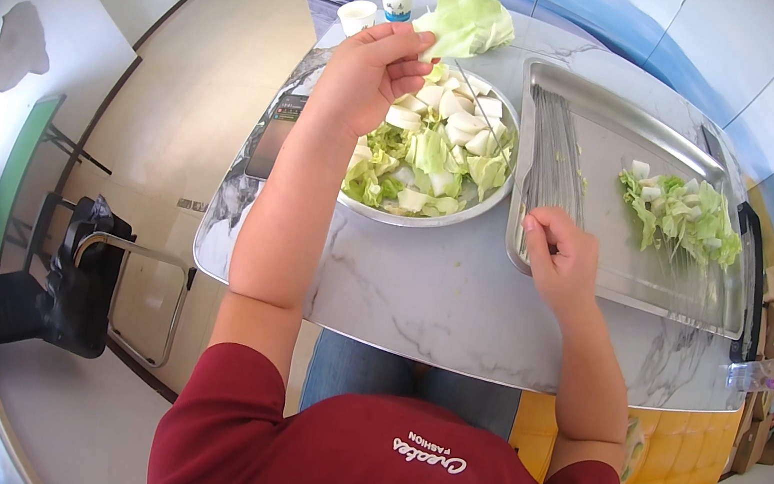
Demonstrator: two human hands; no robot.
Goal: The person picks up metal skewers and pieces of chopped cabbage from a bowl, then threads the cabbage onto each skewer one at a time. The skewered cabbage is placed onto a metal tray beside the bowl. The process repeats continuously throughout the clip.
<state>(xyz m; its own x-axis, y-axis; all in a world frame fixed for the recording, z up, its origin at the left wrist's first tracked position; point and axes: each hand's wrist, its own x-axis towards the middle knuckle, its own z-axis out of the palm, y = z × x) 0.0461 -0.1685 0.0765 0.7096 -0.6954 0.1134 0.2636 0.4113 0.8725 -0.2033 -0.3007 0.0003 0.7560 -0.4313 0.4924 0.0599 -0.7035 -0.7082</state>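
My left hand [380, 66] pinches a pale green lettuce leaf [470, 26] by its lower edge, above the far side of a round metal plate [428, 223]. Torn green leaves [438, 159] and white vegetable chunks [464, 114] fill the plate. At the near left corner of a rectangular metal tray [624, 135], my right hand [560, 258] is closed on a thin skewer [487, 115]. This skewer slants over the plate, its far end just below the leaf. Beside the hand, a bundle of thin grey skewers [558, 155] lies along the tray's left side.
Loaded skewers with leaves and white chunks [687, 214] lie at the tray's right. Two paper cups [396, 0] stand behind the plate; a phone [274, 137] lies left of it on the marble-patterned table [410, 287]. A folding chair [136, 293] stands left, a yellow seat [686, 464] right.
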